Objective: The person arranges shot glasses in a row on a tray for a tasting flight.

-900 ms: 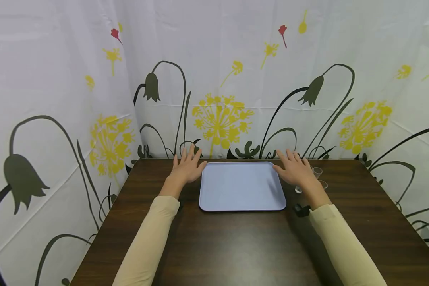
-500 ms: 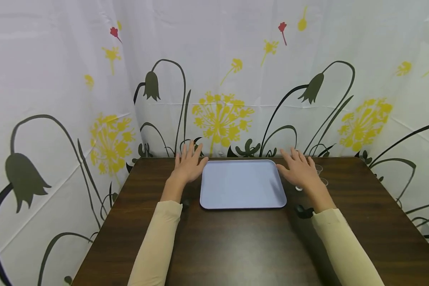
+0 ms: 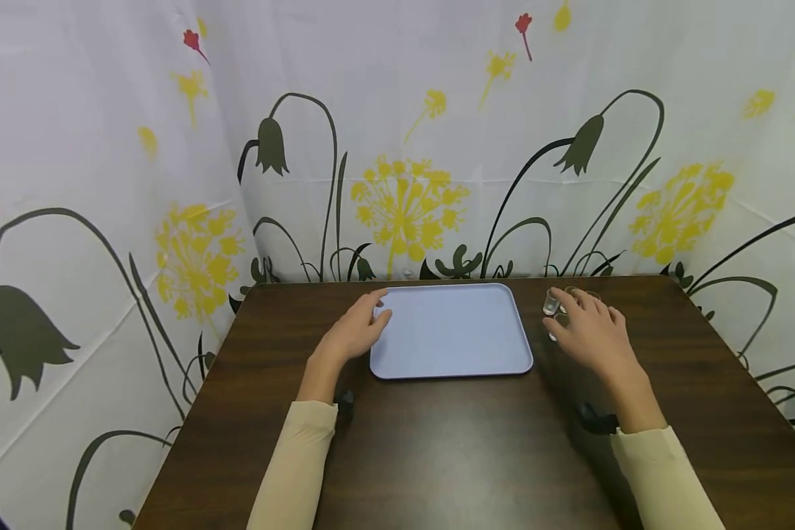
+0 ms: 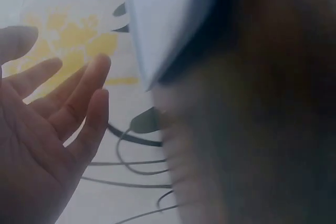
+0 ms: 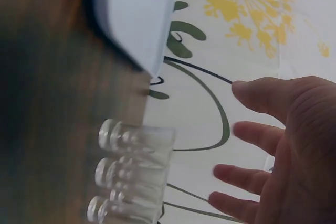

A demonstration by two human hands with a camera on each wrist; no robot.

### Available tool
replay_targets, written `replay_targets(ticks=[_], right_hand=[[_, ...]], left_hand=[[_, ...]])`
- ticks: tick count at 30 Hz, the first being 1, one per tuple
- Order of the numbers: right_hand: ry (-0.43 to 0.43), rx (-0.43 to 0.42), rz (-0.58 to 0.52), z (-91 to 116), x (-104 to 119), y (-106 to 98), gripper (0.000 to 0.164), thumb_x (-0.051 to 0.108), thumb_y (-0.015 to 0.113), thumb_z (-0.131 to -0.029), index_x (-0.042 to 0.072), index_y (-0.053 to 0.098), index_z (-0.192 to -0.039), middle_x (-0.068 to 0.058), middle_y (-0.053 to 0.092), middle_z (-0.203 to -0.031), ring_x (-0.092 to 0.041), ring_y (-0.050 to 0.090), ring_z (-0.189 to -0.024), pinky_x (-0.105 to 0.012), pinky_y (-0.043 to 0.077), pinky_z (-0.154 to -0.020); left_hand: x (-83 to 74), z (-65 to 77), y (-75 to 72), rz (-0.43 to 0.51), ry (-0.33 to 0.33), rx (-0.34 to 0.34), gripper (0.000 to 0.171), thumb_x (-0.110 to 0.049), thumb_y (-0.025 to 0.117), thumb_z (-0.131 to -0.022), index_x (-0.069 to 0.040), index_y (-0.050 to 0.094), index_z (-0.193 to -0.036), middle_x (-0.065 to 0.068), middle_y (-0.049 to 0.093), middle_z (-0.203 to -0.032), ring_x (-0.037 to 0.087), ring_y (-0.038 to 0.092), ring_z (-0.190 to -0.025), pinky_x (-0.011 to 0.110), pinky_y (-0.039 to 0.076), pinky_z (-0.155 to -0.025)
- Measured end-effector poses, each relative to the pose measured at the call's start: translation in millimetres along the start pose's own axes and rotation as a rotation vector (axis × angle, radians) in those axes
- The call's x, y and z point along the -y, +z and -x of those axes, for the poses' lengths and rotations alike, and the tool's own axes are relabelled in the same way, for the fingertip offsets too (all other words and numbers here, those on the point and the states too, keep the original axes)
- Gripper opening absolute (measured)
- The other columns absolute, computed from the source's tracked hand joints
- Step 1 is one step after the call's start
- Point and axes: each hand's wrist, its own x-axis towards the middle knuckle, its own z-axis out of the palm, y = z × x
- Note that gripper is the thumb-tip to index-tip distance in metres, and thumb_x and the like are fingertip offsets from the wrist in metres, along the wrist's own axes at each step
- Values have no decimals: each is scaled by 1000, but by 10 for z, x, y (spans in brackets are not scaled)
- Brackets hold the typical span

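A pale lavender-blue tray (image 3: pixel 450 331) lies flat on the dark wooden table, its corner also showing in the left wrist view (image 4: pixel 163 14). My left hand (image 3: pixel 352 329) hovers at the tray's left edge, its fingers loosely bent and holding nothing. To the right of the tray is a cluster of small clear shot glasses (image 3: pixel 551 302), several partly hidden behind my right hand (image 3: pixel 595 333). That hand hovers above and in front of them with fingers spread. In the right wrist view the shot glasses (image 5: pixel 137 139) stand in a row, apart from the fingertips.
The brown table (image 3: pixel 450 449) reaches back to a white curtain (image 3: pixel 397 66) printed with yellow and grey-green flowers. A dark wrist strap (image 3: pixel 596 419) shows on my right wrist.
My right hand has moved right, away from the tray's edge and over the shot glasses. My left hand has lowered a little, with its fingers more bent. The view has tilted slightly down.
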Motion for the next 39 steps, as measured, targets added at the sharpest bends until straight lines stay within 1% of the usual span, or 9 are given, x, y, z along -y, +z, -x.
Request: replay_targets(ticks=[2,8,13,18,23,27,30,34,39], right_hand=[[5,-7,11,38,-6,5,67,47,58,-108,15,40,-164,-33,33,-165,-58,28,-152,-80,15,-118],[32,-2,25,115,-60,60,61,46,60,-107,11,50,-157,-33,43,-155,-61,34,-144,-82,14,-117],[26,-9,30,143,-102,95,51,45,59,-108,11,61,-146,-31,51,-152,-59,35,-144,-82,13,-116],[18,-36,41,131,-101,132,46,45,59,-108,10,67,-138,-29,55,-148,-55,37,-143,-80,14,-114],[7,-103,62,113,-97,184,35,34,69,-103,9,73,-128,-29,57,-140,-55,39,-139,-78,17,-112],[-1,-146,81,87,-97,222,28,26,75,-99,8,76,-121,-29,58,-135,-56,39,-138,-77,20,-110],[-11,-170,86,68,-93,244,23,22,75,-99,8,77,-117,-28,58,-136,-55,39,-139,-77,22,-110],[-41,-210,96,34,-85,273,14,18,75,-97,10,78,-109,-25,62,-138,-53,42,-139,-76,25,-109],[-68,-252,90,10,-54,330,8,15,77,-95,11,78,-102,-20,69,-131,-48,47,-136,-76,25,-109]], left_hand=[[39,3,48,44,3,23,59,-37,47,-114,-13,37,-167,17,56,-153,32,63,-122,53,53,-101],[149,20,170,135,4,75,58,-33,48,-114,-10,38,-167,18,60,-148,35,66,-128,55,53,-107],[214,35,202,190,-23,79,57,-33,48,-114,-12,38,-167,17,60,-149,35,64,-130,55,52,-108],[229,32,188,203,-11,74,57,-33,46,-115,-10,39,-166,18,59,-149,35,65,-128,55,51,-109],[209,28,154,222,4,64,56,-33,46,-115,-10,39,-166,18,59,-148,34,65,-126,55,52,-107],[218,28,122,211,7,56,56,-33,46,-115,-10,39,-166,17,59,-147,30,65,-119,52,53,-103],[237,35,108,206,4,55,56,-33,46,-115,-10,39,-166,17,60,-146,28,65,-113,50,54,-99],[255,46,93,208,-6,50,55,-33,45,-115,-11,40,-165,17,60,-145,28,66,-115,51,55,-100],[290,50,108,211,1,38,54,-32,46,-115,-9,42,-164,17,62,-144,29,66,-115,52,54,-101]])
